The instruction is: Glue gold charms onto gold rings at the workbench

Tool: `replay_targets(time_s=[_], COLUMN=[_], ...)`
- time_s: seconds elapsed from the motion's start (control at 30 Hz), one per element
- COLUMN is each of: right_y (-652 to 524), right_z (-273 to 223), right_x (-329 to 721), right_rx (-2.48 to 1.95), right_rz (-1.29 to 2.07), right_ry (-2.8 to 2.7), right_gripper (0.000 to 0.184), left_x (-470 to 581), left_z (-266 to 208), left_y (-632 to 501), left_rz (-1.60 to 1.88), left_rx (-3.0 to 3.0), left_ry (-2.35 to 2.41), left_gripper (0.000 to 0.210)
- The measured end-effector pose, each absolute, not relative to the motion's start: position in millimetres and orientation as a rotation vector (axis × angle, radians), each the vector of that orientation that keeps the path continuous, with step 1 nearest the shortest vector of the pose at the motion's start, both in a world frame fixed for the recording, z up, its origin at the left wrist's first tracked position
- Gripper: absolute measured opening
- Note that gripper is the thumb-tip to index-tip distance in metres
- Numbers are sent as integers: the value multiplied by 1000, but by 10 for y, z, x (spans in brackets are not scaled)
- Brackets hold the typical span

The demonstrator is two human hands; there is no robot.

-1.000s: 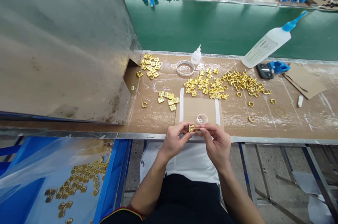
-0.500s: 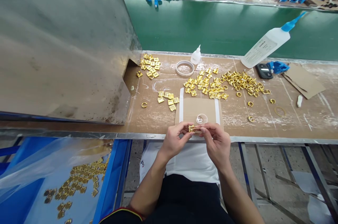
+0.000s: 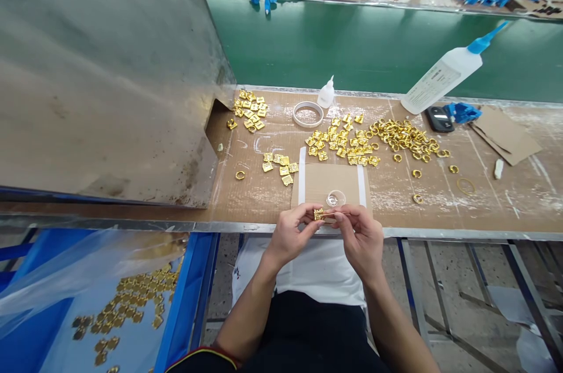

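Note:
Near the table's front edge, my left hand (image 3: 291, 233) pinches a small gold square piece (image 3: 318, 214) between thumb and fingers. My right hand (image 3: 361, 237) is closed on a thin stick (image 3: 329, 213), its tip at the gold piece. Just beyond the hands, a small clear cup (image 3: 336, 198) sits on a cardboard pad (image 3: 329, 179) with white tape strips. Past the pad lie gold square pieces (image 3: 336, 138), a heap of gold rings (image 3: 404, 137) and a smaller group of square pieces (image 3: 284, 169).
A metal housing (image 3: 105, 80) stands at left, above a blue bin (image 3: 176, 314) of gold parts. Beyond the pad are a tape roll (image 3: 295, 116), a small dropper bottle (image 3: 326, 94) and a large white bottle (image 3: 442, 81). A green conveyor (image 3: 352, 39) carries a few blue pieces (image 3: 267, 6).
The blue pieces on the green conveyor have shifted slightly right. Both hands keep almost the same place and grip; the stick's tip stays at the gold piece.

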State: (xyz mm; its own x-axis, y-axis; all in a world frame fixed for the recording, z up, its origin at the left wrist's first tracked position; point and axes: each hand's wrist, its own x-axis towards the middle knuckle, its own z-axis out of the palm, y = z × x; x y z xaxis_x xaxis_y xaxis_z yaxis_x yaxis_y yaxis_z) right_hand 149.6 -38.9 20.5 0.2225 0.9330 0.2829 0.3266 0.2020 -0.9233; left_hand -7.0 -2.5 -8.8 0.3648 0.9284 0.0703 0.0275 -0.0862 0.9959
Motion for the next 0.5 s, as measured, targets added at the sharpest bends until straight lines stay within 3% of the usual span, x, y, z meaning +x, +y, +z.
replay_targets(time_s=[0.5], right_y=[-404], right_z=[194], right_x=[1518], right_rx=[-1325], right_rz=[706], right_ry=[-1307], right_gripper=[7], left_x=[-57], left_z=[-89], left_y=[-26], left_rz=[1005], left_rx=[1448], left_ry=[906], left_gripper=[22])
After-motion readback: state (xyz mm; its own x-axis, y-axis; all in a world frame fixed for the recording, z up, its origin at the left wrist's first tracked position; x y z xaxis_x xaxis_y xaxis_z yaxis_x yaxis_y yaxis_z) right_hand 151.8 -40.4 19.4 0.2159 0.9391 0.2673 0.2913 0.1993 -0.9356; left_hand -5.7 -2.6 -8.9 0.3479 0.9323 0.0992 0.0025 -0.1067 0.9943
